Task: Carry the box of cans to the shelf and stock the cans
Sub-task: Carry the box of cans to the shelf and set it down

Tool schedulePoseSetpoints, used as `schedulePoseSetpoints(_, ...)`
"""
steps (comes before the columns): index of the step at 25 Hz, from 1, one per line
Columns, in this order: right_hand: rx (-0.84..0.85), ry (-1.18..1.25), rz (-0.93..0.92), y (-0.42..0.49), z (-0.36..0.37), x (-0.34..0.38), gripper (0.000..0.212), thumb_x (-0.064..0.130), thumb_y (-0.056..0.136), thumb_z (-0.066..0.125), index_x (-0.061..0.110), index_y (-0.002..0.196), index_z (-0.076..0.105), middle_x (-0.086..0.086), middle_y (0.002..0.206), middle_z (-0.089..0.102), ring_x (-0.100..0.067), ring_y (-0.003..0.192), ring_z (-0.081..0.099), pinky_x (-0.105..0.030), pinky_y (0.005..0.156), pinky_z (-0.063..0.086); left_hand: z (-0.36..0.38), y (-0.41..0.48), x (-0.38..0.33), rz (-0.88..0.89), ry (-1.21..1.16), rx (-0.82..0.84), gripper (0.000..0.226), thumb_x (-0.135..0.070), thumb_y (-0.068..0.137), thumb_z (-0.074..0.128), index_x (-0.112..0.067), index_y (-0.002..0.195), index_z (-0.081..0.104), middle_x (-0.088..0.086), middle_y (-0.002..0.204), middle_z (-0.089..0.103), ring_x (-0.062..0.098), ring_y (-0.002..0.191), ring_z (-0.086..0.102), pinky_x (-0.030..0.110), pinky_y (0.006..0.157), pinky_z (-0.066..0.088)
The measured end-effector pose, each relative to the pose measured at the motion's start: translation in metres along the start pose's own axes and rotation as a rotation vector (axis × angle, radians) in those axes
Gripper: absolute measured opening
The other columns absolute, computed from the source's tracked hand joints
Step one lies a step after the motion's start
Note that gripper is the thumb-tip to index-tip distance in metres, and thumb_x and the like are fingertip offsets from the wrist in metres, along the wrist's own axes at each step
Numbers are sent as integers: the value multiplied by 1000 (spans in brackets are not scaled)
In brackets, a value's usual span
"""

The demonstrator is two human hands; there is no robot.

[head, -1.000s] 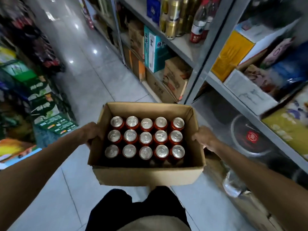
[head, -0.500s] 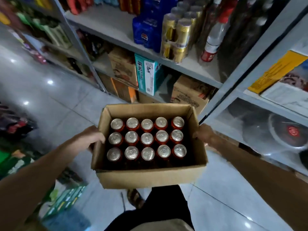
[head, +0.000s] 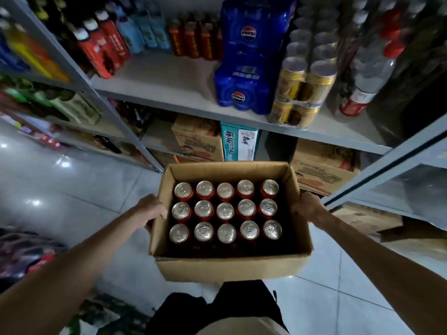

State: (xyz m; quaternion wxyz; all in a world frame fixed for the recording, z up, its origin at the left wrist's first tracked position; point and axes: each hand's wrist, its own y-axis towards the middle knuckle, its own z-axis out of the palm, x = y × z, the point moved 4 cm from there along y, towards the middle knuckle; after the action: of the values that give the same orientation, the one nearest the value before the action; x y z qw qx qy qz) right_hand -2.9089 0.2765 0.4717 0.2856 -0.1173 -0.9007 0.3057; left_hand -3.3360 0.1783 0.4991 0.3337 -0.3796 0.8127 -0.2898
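1. We find the open brown cardboard box [head: 229,267] held in the air in front of the person's body. It is above the pale tiled floor [head: 72,184] and just short of the grey metal shelf [head: 169,85].
2. The left hand [head: 151,210] clasps the box's left wall at the rim, and this grip is closed on the box.
3. The right hand [head: 308,207] clasps the right wall from outside, near its far corner, and this grip is likewise closed on the box.
4. Fifteen red drink cans with silver tops [head: 225,211] stand upright inside the box in three rows of five, packed toward the far wall.
5. On the shelf board we note a blue wrapped pack of cola cans [head: 249,56] just beside a wrapped pack of gold cans [head: 302,90].
6. On the level below sit a printed brown carton [head: 198,139] and a teal carton [head: 238,143], side by side.
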Motion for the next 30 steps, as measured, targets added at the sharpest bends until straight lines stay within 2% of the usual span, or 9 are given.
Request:
schedulePoseSetpoints(5,-37,30,97,3,30,45,7,8,72,69,3,74,64,-16,76,67,-27,64,64,-34,53,51,-56,58,1,12,55,83,38,0,64,73,1,98,57,22,91,63,36,71,66,33,46,53)
schedulePoseSetpoints(8,-87,48,173,-2,67,70,11,7,74,70,0,72,61,-20,76,64,-30,68,62,-35,54,46,-77,101,5,62,65,149,33,1,62,70,1,91,56,22,85,61,34,70,64,33,50,51)
schedulePoseSetpoints(11,-117,55,254,-5,110,91,14,7,76,70,-3,74,61,-28,87,65,-33,76,61,-37,61,46,-94,149,13,117,109,163,23,3,72,67,1,94,60,20,81,64,33,67,65,31,42,50)
schedulePoseSetpoints(14,-152,64,364,4,166,106,25,7,76,71,5,60,51,-25,79,59,-31,73,56,-36,60,44,-105,209,24,157,190,175,15,0,77,66,-1,91,60,16,80,64,27,66,62,28,44,48)
schedulePoseSetpoints(16,-155,81,437,14,202,113,31,5,76,70,7,56,47,-22,72,56,-32,71,56,-38,59,45,-105,245,33,169,276,171,20,-4,77,69,-1,93,57,17,87,62,29,73,62,28,51,49)
schedulePoseSetpoints(19,-142,100,477,42,253,111,31,3,78,67,7,55,47,-19,62,53,-36,70,58,-34,56,40,-93,298,54,145,341,168,28,-8,78,71,-2,99,53,18,96,59,34,85,63,32,56,51)
schedulePoseSetpoints(21,-128,98,476,68,287,103,22,4,79,65,2,60,54,-25,69,56,-39,72,59,-29,51,35,-80,334,70,140,380,149,29,-10,79,71,-2,99,52,18,98,58,33,83,60,29,53,47)
schedulePoseSetpoints(24,-130,103,436,125,350,70,34,5,77,63,11,51,43,-14,57,47,-36,63,54,-25,42,24,-37,401,101,118,426,111,26,-13,78,73,-2,91,53,17,93,60,28,78,57,29,59,45)
schedulePoseSetpoints(30,-145,100,421,237,448,6,33,5,77,63,11,53,42,-13,58,46,-33,61,51,-30,53,32,53,525,149,89,446,111,31,-16,74,77,-1,95,60,17,92,66,31,80,64,42,68,59)
